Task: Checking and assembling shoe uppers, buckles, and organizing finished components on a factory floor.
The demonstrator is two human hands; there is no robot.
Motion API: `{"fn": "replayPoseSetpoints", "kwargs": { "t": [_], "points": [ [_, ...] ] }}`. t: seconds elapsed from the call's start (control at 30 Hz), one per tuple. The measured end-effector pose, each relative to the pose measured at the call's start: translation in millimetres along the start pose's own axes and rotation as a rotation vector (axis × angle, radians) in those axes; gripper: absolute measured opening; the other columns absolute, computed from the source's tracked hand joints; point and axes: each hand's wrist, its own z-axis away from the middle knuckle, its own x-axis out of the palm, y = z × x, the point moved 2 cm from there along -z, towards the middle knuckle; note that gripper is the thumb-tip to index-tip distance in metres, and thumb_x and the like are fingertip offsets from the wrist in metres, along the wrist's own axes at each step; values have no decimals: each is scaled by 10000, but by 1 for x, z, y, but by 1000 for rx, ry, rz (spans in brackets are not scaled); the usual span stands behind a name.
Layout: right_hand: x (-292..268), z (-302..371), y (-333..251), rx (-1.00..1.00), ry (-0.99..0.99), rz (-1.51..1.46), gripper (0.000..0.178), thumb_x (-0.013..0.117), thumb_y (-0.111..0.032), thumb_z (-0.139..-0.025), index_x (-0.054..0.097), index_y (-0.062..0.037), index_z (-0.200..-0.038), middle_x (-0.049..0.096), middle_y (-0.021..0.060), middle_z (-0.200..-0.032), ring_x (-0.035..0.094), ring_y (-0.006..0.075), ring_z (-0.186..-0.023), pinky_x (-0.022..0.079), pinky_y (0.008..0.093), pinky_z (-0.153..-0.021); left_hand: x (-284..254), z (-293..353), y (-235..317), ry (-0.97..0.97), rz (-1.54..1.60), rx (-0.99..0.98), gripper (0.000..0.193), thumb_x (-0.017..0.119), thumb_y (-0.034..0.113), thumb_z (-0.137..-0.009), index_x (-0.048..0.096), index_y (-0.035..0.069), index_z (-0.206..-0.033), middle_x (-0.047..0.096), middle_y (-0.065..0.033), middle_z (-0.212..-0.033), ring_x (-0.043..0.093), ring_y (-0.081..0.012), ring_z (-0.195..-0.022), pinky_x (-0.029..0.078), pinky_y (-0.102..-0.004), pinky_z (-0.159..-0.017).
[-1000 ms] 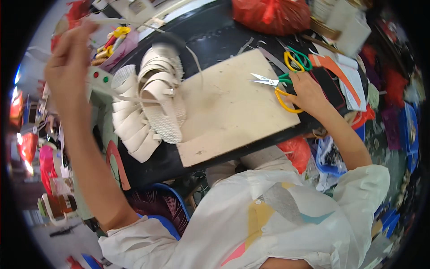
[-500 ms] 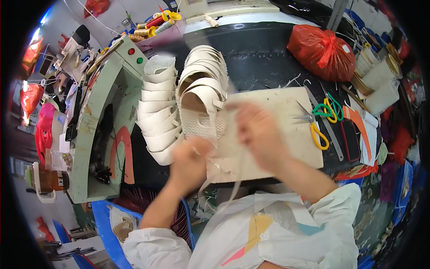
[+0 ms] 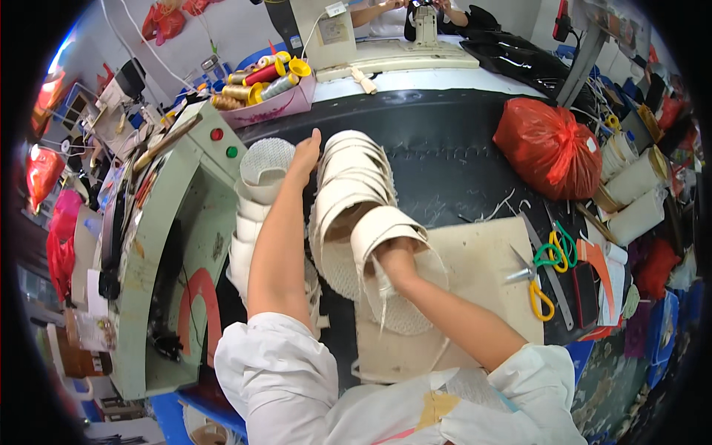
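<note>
Cream sandal uppers with wide straps and mesh insoles stand nested in two rows on the black worktable. My right hand [image 3: 397, 259] reaches into the opening of the nearest sandal upper [image 3: 389, 226], at the front of the right row [image 3: 356, 163]; its fingertips are hidden under the straps. Loose thread ends hang from that upper. My left hand [image 3: 305, 153] is stretched out flat at the far end of the left row [image 3: 267, 159], in the gap between the rows, holding nothing visible. My left forearm covers much of that row.
A beige board [image 3: 482, 259] lies under the front upper. To its right are scissors [image 3: 538, 285], a metal ruler [image 3: 552, 285] and a phone [image 3: 584, 295]. Farther back sit a red plastic bag [image 3: 549, 148] and a pink box [image 3: 271, 110] of thread spools. A green machine housing [image 3: 144, 297] stands left.
My left hand has moved from the front upper to the far end of the left row. My right hand has gone from beside the front upper into its opening. The view has shifted.
</note>
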Motion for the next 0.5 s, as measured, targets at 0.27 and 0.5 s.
{"fn": "replayPoseSetpoints", "kwargs": {
  "t": [0.27,0.5],
  "points": [
    [48,-68,3,-415,-97,688,353,412,-164,-923,478,-26,-1241,515,151,-1260,503,282,-1131,396,346,-982,16,-4,20,-313,-89,39,593,459,486,-879,593,-35,-1128,602,-125,-1083,534,-198,-871,395,-321,-821],
    [26,-65,-2,-123,-279,250,353,434,-147,-909,485,-23,-1236,522,149,-1252,507,285,-1129,401,348,-976,-26,102,58,-527,161,-155,265,473,181,-905,611,52,-1092,631,-33,-977,579,-110,-861,464,-279,-752]
  ]
}}
